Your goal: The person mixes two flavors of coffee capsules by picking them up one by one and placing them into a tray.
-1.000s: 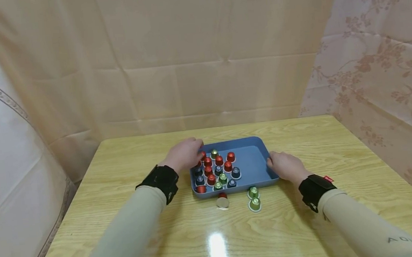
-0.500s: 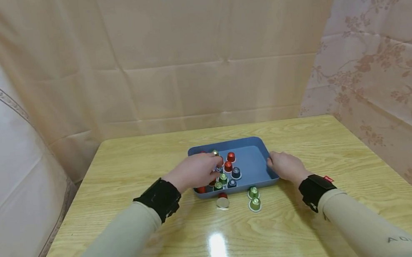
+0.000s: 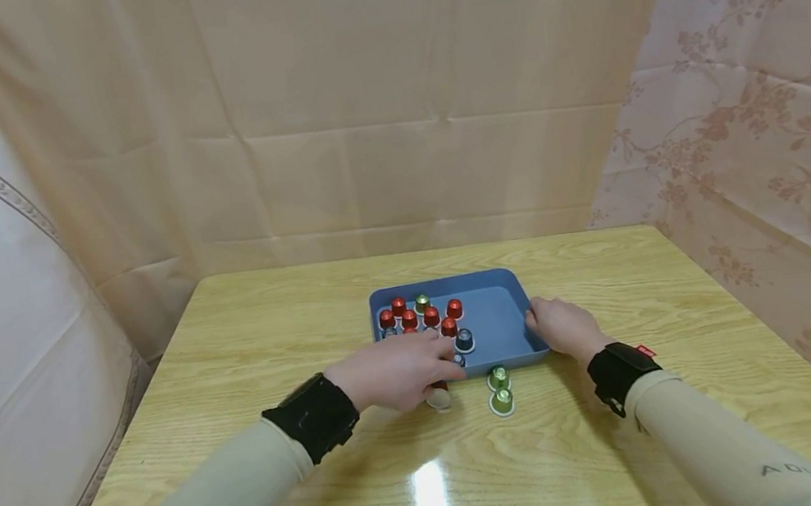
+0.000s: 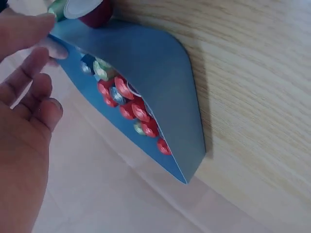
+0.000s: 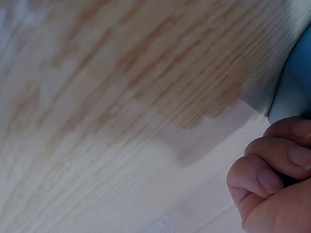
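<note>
A shallow blue tray (image 3: 499,334) lies on the table, its left part filled with several coffee capsules in red, green and dark blue. My left hand (image 3: 395,369) reaches over the tray's front side, thumb outside the front wall and fingertips inside by the capsules. In the left wrist view its fingers (image 4: 36,87) are loosely bent with nothing visible between them and the thumb. Red capsules (image 4: 141,110) show behind the wall there. My right hand (image 3: 565,327) grips the tray's right rim; its curled fingers (image 5: 262,177) appear in the right wrist view.
In front of the tray, two green capsules (image 3: 502,402) stand on the wooden table (image 3: 591,464). A red capsule (image 4: 99,13) lies tipped on its side near them, partly behind my left hand in the head view. Cloth curtains (image 3: 392,122) hang behind the table.
My left hand has moved from the tray's left rim across the capsules, then toward the front edge, uncovering the red capsules at the back left. The right hand and tray stay put.
</note>
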The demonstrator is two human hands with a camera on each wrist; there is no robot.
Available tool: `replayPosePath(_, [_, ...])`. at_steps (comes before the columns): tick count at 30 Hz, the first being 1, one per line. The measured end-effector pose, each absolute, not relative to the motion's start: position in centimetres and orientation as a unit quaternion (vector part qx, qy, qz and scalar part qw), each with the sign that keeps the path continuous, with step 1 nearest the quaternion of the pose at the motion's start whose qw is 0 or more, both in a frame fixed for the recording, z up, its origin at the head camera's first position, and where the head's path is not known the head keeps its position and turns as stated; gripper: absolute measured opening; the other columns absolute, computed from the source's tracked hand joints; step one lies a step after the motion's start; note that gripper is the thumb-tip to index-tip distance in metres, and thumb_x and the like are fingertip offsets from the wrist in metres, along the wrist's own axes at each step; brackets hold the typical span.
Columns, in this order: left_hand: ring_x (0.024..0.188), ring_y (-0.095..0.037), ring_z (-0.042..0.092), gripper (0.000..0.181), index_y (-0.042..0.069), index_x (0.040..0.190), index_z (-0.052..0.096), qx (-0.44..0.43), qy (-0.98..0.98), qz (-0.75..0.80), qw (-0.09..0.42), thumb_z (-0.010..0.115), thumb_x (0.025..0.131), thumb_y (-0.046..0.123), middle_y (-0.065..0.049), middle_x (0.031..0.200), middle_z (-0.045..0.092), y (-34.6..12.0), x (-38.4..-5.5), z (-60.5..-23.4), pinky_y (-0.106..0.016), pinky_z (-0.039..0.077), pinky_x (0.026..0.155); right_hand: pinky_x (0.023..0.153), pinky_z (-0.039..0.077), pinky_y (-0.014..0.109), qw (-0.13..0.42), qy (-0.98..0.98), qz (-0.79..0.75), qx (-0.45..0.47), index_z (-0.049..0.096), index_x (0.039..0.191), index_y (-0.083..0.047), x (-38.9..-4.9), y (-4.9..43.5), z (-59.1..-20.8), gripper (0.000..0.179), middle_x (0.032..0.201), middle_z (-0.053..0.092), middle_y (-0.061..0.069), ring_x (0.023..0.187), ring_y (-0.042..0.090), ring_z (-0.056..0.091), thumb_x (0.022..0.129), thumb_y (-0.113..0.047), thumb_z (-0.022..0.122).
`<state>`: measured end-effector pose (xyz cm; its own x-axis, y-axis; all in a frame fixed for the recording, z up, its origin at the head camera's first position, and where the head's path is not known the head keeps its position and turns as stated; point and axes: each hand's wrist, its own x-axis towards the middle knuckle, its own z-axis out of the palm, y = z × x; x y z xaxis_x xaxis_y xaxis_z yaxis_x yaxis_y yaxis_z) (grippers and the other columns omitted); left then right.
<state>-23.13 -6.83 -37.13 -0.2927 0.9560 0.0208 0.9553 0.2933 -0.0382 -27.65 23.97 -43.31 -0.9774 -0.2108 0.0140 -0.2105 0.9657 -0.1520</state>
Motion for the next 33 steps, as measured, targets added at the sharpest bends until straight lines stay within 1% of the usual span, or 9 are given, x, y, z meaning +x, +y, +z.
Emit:
replayPosePath(4, [0.089,-0.014,0.041,0.031,0.029,0.12,0.065,-0.608,-0.793,0.022,0.028,0.067,0.091,0.018,0.004,0.102,0.049,-6.9,-22.9,-37.5,-0.024,0.044,0.074,0.056,0.044,0.04,-0.002,0.991,-0.077,-0.106,0.054,0.086,-0.004,-27.7,24.0,-43.4,0.02,0.067,0.052,0.007,0.061,0.024,0.05,0.099,-0.018,0.047])
replayPosePath(6, [0.089,-0.014,0.041,0.032,0.03,0.119,0.066,-0.613,-0.788,0.041,0.041,0.068,0.09,0.016,0.003,0.102,0.05,-6.9,-22.9,-37.7,-0.024,0.044,0.075,0.056,0.044,0.04,-0.001,0.991,-0.078,-0.107,0.054,0.086,-0.005,-27.6,23.9,-43.3,0.02,0.067,0.051,0.007,0.06,0.023,0.05,0.099,-0.018,0.047])
replayPosePath(11, [0.092,-0.015,0.042,0.033,0.032,0.114,0.067,-0.615,-0.781,0.089,0.061,0.071,0.088,0.014,0.003,0.101,0.049,-6.8,-22.9,-38.1,-0.026,0.045,0.08,0.057,0.043,0.04,0.007,0.991,-0.082,-0.105,0.054,0.086,-0.005,-27.6,23.9,-43.2,0.02,0.068,0.051,0.007,0.062,0.024,0.05,0.099,-0.017,0.047])
replayPosePath(16, [0.094,-0.016,0.043,0.026,0.032,0.11,0.068,-0.614,-0.779,0.11,0.066,0.071,0.087,0.019,0.002,0.103,0.048,-6.7,-23.1,-38.3,-0.027,0.045,0.084,0.057,0.044,0.04,0.011,0.992,-0.083,-0.099,0.054,0.088,-0.004,-27.7,24.0,-43.1,0.019,0.069,0.052,0.008,0.063,0.024,0.05,0.1,-0.018,0.046])
replayPosePath(22, [0.092,-0.016,0.043,0.022,0.031,0.108,0.069,-0.624,-0.766,0.125,0.091,0.072,0.087,0.024,0.002,0.101,0.048,-6.7,-23.3,-38.7,-0.027,0.045,0.083,0.057,0.044,0.04,0.012,0.992,-0.084,-0.097,0.054,0.089,-0.004,-27.8,24.0,-43.2,0.019,0.07,0.052,0.007,0.063,0.024,0.05,0.1,-0.018,0.046])
replayPosePath(28, [0.096,-0.017,0.044,0.022,0.03,0.109,0.068,-0.63,-0.757,0.146,0.096,0.07,0.088,0.025,0.003,0.11,0.054,-6.7,-23.3,-39.1,-0.028,0.045,0.087,0.058,0.044,0.041,0.012,0.992,-0.084,-0.094,0.055,0.09,-0.004,-27.7,24.0,-43.3,0.019,0.07,0.052,0.007,0.063,0.024,0.05,0.1,-0.018,0.046])
replayPosePath(30, [0.095,-0.016,0.044,0.019,0.029,0.107,0.068,-0.632,-0.756,0.146,0.093,0.07,0.089,0.023,0.005,0.108,0.056,-6.7,-23.3,-39.2,-0.028,0.043,0.086,0.058,0.045,0.041,0.01,0.992,-0.084,-0.095,0.055,0.091,-0.003,-27.7,24.0,-43.3,0.019,0.07,0.053,0.008,0.064,0.024,0.051,0.1,-0.018,0.047])
replayPosePath(33, [0.089,-0.014,0.042,0.014,0.03,0.1,0.068,-0.637,-0.75,0.147,0.097,0.069,0.088,0.023,0.009,0.098,0.055,-6.7,-23.2,-39.4,-0.028,0.04,0.08,0.059,0.046,0.042,0.01,0.992,-0.084,-0.095,0.055,0.092,-0.003,-27.7,24.0,-43.3,0.019,0.071,0.053,0.008,0.064,0.024,0.051,0.1,-0.018,0.046])
